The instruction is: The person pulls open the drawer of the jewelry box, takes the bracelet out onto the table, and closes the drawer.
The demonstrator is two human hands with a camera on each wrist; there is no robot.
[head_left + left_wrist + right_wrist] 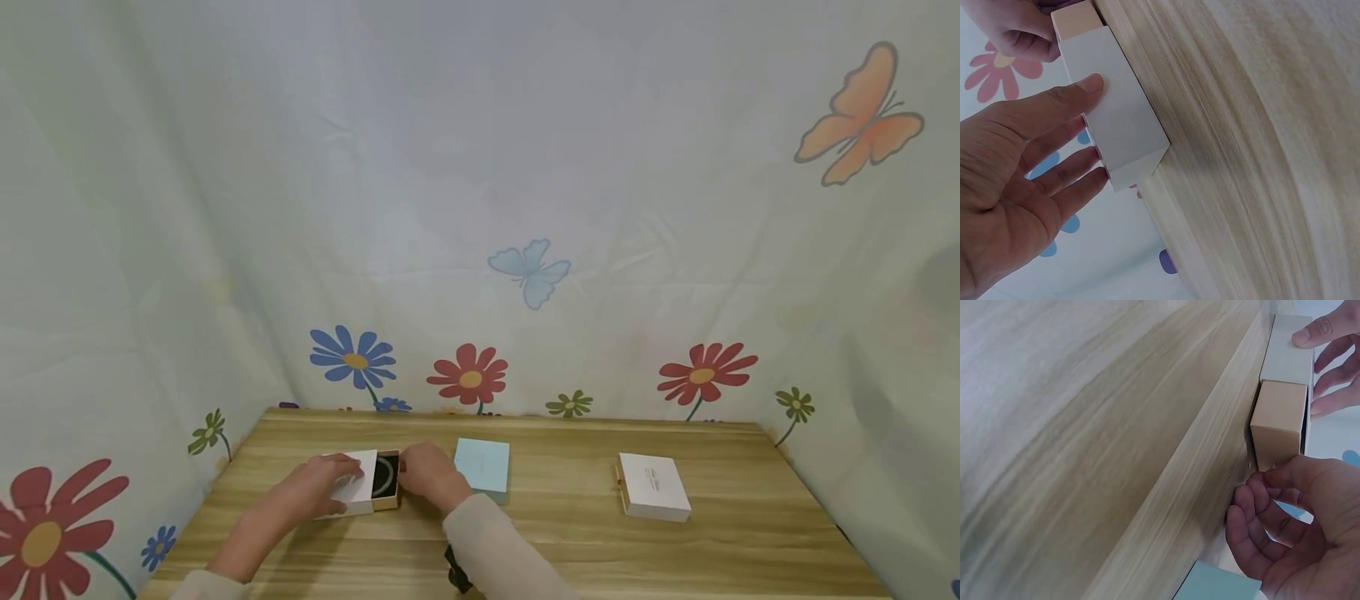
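- The left hand [306,492] is partly closed on the white outer case [365,477] of a box at the left of the surface [570,533]. The left wrist view shows the thumb flat on the case's near wall and the fingertips at its upper edge, with a gap between palm and box.
- The white outer case lies flat, its right end open.
- A tan drawer [387,503] sticks out of that end, partly pulled clear. It is lined in black, and a grey ring-shaped thing [390,476] lies inside, its left part running close to the case's edge.
- The right hand [429,472] is nearly closed at the drawer's right end, fingers curled, thumb and forefinger pinching low on the end face; whether a pull tab sits between them cannot be told.
- A small black object [456,571], partly hidden, shows at the near side, beside the pale sleeve [502,550] of the right arm.
- A light blue box [482,465] lies just right of the right hand, its near left part behind the wrist.
- A second white box [652,487] lies well apart at the right, closed, with small lettering on top and a tab at its left side.
- Behind the surface's far edge hangs a pale cloth [637,167] printed with flowers and butterflies.
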